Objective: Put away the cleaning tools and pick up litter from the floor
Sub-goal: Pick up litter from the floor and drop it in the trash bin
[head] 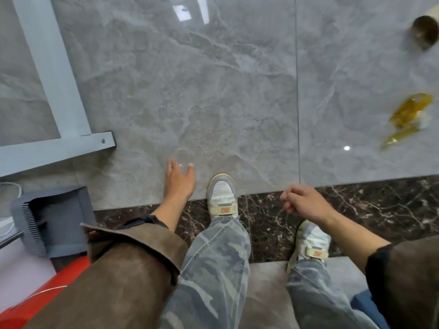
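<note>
Open floor (190, 91) ahead; frame (54, 148) and dustpan (57, 222) crowd the left.

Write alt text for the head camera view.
Left hand reaches down toward a small clear scrap on the grey tile floor; the right hand hangs loosely curled. A yellow wrapper lies far right, a grey dustpan at left.

Small clear scrap (181, 167) between left hand (179, 184) fingertips was too small to identify, possibly plastic film. Right of that hand, yellow wrapper (409, 116) was blurred; farther up, brown round object (425, 32) was blurred, edge-cropped. Dustpan (51, 222) left of the hand was partly hidden by sleeve (133, 264).
</note>
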